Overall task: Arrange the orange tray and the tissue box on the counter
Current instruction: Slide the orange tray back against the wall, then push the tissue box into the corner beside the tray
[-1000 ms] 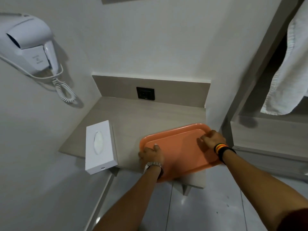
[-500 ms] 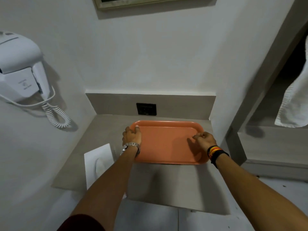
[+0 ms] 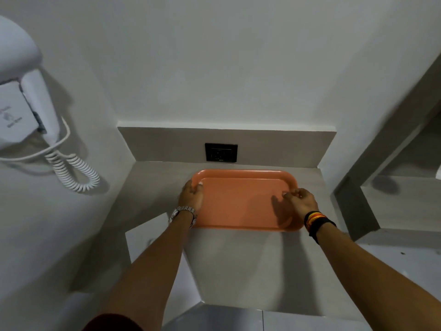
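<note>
Tray at the back of the counter, tissue box front left.

The tray (image 3: 241, 204) lies flat on the counter (image 3: 238, 263), just before the wall socket (image 3: 221, 152). The tissue box (image 3: 145, 240) sits nearer, left of the tray, partly under a forearm. A hair dryer (image 3: 21, 101) hangs on the left wall.
</note>
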`<move>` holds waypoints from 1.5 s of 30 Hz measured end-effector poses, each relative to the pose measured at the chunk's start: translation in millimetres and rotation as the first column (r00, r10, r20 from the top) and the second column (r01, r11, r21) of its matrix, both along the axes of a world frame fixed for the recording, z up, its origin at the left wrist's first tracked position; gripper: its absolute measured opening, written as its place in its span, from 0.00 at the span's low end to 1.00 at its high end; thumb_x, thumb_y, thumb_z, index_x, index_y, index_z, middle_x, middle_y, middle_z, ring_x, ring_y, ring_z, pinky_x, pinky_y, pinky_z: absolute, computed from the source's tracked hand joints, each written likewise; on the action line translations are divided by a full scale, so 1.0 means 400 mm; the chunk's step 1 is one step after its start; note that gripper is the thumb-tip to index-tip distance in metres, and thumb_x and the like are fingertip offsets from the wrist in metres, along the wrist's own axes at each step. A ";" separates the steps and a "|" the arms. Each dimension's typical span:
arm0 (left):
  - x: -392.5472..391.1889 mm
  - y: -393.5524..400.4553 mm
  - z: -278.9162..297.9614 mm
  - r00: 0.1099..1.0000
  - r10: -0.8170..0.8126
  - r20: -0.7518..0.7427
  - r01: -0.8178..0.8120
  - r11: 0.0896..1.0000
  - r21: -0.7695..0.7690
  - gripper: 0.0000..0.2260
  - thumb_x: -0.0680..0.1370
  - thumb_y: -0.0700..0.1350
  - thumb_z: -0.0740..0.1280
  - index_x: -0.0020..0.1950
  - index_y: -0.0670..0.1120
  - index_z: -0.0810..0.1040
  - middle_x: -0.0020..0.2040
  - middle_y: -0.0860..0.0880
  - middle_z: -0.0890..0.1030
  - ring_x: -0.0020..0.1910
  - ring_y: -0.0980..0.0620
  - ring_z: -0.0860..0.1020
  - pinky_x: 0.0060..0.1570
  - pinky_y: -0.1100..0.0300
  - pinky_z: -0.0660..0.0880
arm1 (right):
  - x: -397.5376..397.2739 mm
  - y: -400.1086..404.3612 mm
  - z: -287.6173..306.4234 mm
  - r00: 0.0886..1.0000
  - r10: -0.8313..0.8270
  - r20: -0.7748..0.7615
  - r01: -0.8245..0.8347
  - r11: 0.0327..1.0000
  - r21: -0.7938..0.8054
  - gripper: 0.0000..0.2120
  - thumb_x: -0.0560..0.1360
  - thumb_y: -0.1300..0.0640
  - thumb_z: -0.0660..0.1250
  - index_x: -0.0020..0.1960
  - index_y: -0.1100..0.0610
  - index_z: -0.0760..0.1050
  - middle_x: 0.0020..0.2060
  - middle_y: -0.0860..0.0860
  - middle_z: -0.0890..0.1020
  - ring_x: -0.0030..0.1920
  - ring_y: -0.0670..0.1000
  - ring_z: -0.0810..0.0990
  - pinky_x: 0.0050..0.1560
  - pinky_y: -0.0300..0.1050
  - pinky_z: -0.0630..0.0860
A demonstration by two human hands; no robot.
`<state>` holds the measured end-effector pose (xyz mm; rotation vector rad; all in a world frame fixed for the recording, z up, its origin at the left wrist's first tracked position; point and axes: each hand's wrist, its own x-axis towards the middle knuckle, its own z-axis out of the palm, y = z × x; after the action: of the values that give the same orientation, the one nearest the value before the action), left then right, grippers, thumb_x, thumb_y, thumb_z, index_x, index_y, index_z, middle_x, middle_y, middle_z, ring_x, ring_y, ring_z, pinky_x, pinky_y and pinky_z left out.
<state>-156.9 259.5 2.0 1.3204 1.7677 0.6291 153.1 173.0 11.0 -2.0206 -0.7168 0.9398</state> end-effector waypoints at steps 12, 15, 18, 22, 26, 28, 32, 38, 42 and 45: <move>0.083 -0.380 -0.071 0.662 -0.346 -0.664 0.417 0.907 -0.057 0.31 0.82 0.54 0.50 0.81 0.42 0.47 0.82 0.41 0.48 0.81 0.41 0.48 0.79 0.45 0.51 | -0.190 -0.336 -0.139 0.509 0.517 0.688 -0.578 0.798 -0.172 0.35 0.81 0.42 0.52 0.81 0.55 0.44 0.81 0.54 0.46 0.81 0.55 0.45 0.78 0.59 0.40; 0.086 -0.409 -0.074 0.641 -0.387 -0.663 0.419 0.900 -0.120 0.31 0.82 0.52 0.49 0.81 0.40 0.44 0.82 0.40 0.45 0.81 0.42 0.48 0.78 0.46 0.52 | -0.182 -0.361 -0.149 0.499 0.554 0.666 -0.571 0.789 -0.229 0.35 0.81 0.44 0.50 0.81 0.57 0.42 0.81 0.54 0.44 0.81 0.55 0.44 0.78 0.61 0.41; 0.082 -0.398 -0.069 0.638 -0.398 -0.659 0.422 0.897 -0.133 0.31 0.82 0.51 0.49 0.81 0.39 0.45 0.82 0.40 0.45 0.81 0.42 0.49 0.78 0.47 0.52 | -0.174 -0.357 -0.152 0.486 0.569 0.663 -0.576 0.779 -0.246 0.34 0.81 0.44 0.49 0.81 0.57 0.41 0.81 0.55 0.44 0.81 0.54 0.43 0.78 0.61 0.40; 0.077 -0.365 -0.067 0.612 -0.431 -0.663 0.450 0.879 -0.156 0.31 0.82 0.51 0.49 0.81 0.40 0.43 0.82 0.41 0.43 0.82 0.43 0.47 0.79 0.46 0.51 | -0.171 -0.330 -0.149 0.496 0.570 0.656 -0.573 0.782 -0.247 0.35 0.81 0.45 0.51 0.81 0.58 0.41 0.81 0.55 0.44 0.81 0.54 0.43 0.78 0.61 0.41; 0.064 -0.305 -0.072 0.580 -0.459 -0.673 0.485 0.859 -0.167 0.31 0.82 0.51 0.48 0.81 0.41 0.42 0.82 0.42 0.42 0.82 0.44 0.46 0.79 0.47 0.50 | -0.182 -0.278 -0.141 0.508 0.572 0.645 -0.541 0.794 -0.278 0.34 0.82 0.45 0.51 0.81 0.58 0.40 0.81 0.55 0.44 0.81 0.54 0.43 0.78 0.62 0.40; 0.061 -0.283 -0.070 0.576 -0.469 -0.670 0.498 0.851 -0.168 0.31 0.82 0.51 0.48 0.81 0.41 0.42 0.82 0.42 0.42 0.82 0.44 0.46 0.79 0.47 0.50 | -0.186 -0.261 -0.139 0.521 0.566 0.639 -0.535 0.800 -0.272 0.34 0.82 0.46 0.52 0.81 0.58 0.41 0.81 0.55 0.44 0.81 0.54 0.43 0.78 0.62 0.41; 0.048 -0.274 -0.082 0.575 -0.481 -0.661 0.517 0.841 -0.162 0.31 0.82 0.52 0.48 0.81 0.42 0.40 0.82 0.43 0.41 0.82 0.45 0.44 0.79 0.47 0.49 | -0.191 -0.252 -0.145 0.517 0.569 0.640 -0.522 0.802 -0.291 0.34 0.82 0.47 0.52 0.81 0.58 0.40 0.81 0.54 0.43 0.81 0.54 0.42 0.78 0.63 0.41; 0.007 -0.293 -0.052 0.658 -0.374 -0.653 0.467 0.884 -0.036 0.31 0.82 0.53 0.50 0.82 0.44 0.44 0.83 0.44 0.44 0.82 0.46 0.46 0.79 0.46 0.50 | -0.223 -0.236 -0.104 0.511 0.546 0.664 -0.594 0.783 -0.187 0.33 0.82 0.48 0.53 0.81 0.57 0.44 0.81 0.55 0.45 0.81 0.55 0.44 0.78 0.61 0.41; -0.084 -0.353 0.012 0.795 -0.194 -0.574 0.304 0.947 0.101 0.31 0.83 0.52 0.52 0.82 0.44 0.44 0.83 0.44 0.45 0.82 0.46 0.45 0.80 0.48 0.45 | -0.328 -0.192 -0.060 0.463 0.605 0.647 -0.726 0.678 -0.114 0.32 0.81 0.47 0.52 0.81 0.57 0.47 0.81 0.56 0.48 0.81 0.55 0.45 0.79 0.59 0.42; -0.185 -0.424 0.040 0.858 0.010 -0.513 0.086 0.983 0.163 0.30 0.83 0.52 0.52 0.82 0.43 0.46 0.83 0.43 0.46 0.82 0.45 0.46 0.80 0.49 0.47 | -0.445 -0.183 -0.033 0.415 0.667 0.619 -0.823 0.565 -0.058 0.32 0.82 0.48 0.54 0.81 0.58 0.47 0.81 0.56 0.48 0.81 0.54 0.45 0.79 0.56 0.43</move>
<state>-230.9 90.0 18.1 1.7680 2.1373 0.4441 -24.7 99.8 -2.0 -1.6894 -2.1429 0.5806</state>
